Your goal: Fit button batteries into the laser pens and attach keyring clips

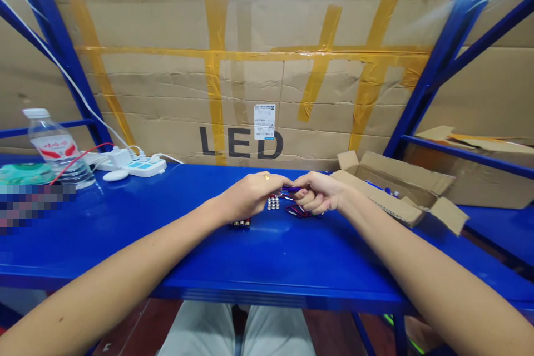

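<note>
A: counts?

B: one small blue cylinder (292, 189), mid-bench, between both hands; left hand (250, 194) and right hand (319, 192) are each pinched closed on an end; one cluster of button cells (273, 203) just below it, exact count unreadable; about four dark cylinders (241, 225) nearer, under the left wrist.

A: surroundings?

B: one open carton (400, 192) right of the hands; one water bottle (54, 147) and one power strip (136, 166) far left; taped cardboard sheet (250, 67) blocks the far side.
</note>
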`<state>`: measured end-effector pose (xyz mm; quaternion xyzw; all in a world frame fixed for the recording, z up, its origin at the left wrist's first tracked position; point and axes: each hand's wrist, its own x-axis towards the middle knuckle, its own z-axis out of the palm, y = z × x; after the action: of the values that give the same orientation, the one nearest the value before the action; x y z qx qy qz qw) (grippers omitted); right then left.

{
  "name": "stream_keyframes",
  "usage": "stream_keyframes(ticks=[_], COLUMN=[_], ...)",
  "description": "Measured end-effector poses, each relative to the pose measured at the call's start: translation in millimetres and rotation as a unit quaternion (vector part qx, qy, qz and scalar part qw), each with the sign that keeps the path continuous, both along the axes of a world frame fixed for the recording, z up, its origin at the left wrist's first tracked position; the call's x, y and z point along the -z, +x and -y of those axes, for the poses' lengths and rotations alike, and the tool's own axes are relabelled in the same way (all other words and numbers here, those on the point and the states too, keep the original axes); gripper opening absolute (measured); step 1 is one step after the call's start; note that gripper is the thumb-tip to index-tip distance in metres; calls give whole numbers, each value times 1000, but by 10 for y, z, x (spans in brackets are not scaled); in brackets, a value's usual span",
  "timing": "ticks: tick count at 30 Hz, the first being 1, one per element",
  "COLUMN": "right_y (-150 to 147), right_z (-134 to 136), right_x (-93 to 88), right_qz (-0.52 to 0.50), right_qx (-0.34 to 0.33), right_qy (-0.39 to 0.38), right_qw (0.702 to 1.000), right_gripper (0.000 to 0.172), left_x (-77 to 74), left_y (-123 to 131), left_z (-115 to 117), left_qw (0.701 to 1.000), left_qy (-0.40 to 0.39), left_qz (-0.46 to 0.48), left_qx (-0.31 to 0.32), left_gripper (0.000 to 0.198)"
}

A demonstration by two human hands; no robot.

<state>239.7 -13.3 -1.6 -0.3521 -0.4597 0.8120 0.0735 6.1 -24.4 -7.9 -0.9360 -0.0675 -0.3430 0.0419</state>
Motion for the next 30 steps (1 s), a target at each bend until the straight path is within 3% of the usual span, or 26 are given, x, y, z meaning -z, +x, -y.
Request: stream_keyframes(ticks=[4, 7, 12, 15, 18, 22, 27, 30], right_y=[-34, -106, -273, -357, -412, -405, -274, -188], right_z=[-21, 28, 224, 336, 378, 334, 261, 242], right_x=[33, 25, -81, -141, -147, -90, -52, -70], right_qz=[17, 32, 27, -12, -58, -61, -7, 40], right_qx=[23, 52, 131, 207, 257, 269, 239, 235], right_qy=[-5, 24, 100, 176, 288, 447, 608, 661], right_qw=[1000, 998, 986, 962, 921, 851, 757, 712], right_gripper=[34, 33, 39, 26, 11, 26, 24, 20], left_x=[-37, -36, 13, 20, -8, -66, -76, -69], left_y=[11, 17, 53, 88, 130, 184, 202, 174], left_z=[44, 53, 50, 39, 27, 34, 14, -31], left_qw=[996, 997, 995, 968, 907, 842, 806, 801], left_qy=[64, 65, -61, -184, -327, -442, -478, -475], left_qz=[-52, -46, 79, 173, 264, 308, 348, 364], left_qx=[20, 25, -5, -9, 0, 26, 18, 13], left_gripper=[34, 35, 32, 14, 14, 20, 20, 21])
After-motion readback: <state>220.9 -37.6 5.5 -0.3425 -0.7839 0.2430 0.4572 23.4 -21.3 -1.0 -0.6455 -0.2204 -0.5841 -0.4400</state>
